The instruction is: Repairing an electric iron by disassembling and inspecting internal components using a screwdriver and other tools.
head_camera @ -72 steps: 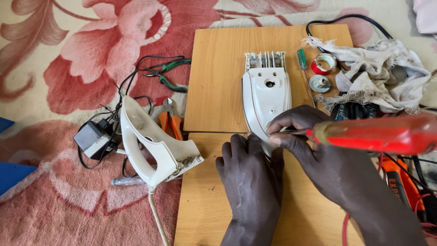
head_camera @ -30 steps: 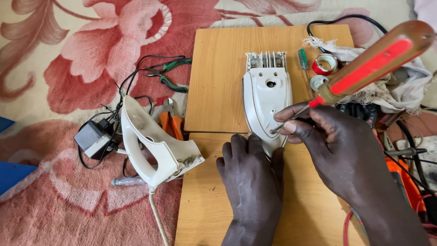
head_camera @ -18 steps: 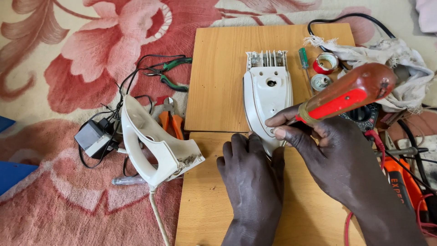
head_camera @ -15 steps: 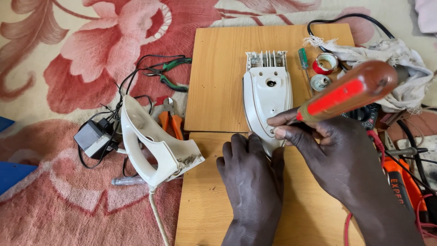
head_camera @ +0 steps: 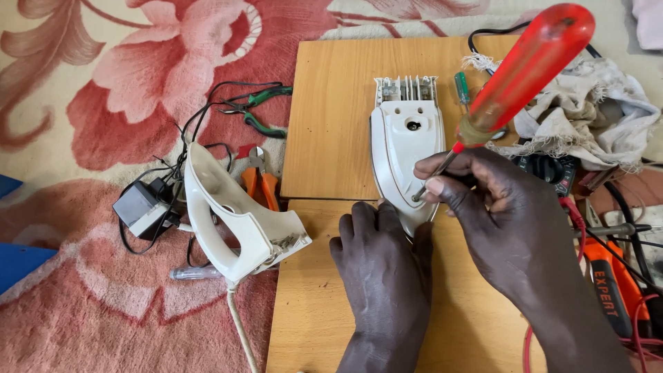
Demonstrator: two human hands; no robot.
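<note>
The white iron base point(head_camera: 406, 148) lies at the centre of the frame on the wooden worktop point(head_camera: 331, 124). Its long axis runs up and down the picture, with the pointed tip toward the lower edge and the squared end with exposed metal terminals toward the top.

The left hand point(head_camera: 385, 266) comes up from the bottom centre. It lies flat and open on the worktop, with its fingertips pressed against the tip of the base; it closes on nothing. The right hand point(head_camera: 497, 207) enters from the lower right and sits just beside the base's right edge. It is clenched on the metal shaft of a red-handled screwdriver point(head_camera: 514, 83).

The handle slants toward the upper right of the frame. The tip points down and to the left and meets the right rim of the base low down, near the tip. Both hands therefore touch the narrow end, the left from below and the right from the side.

The base is smooth white plastic with a dark round hole near its upper middle.

At centre left lies a detached white iron handle shell point(head_camera: 238, 217) with its cord. Orange pliers point(head_camera: 259, 181) lie just beside it, green-handled pliers point(head_camera: 259, 110) above, and a crumpled cloth point(head_camera: 587, 117) at the upper right.
</note>
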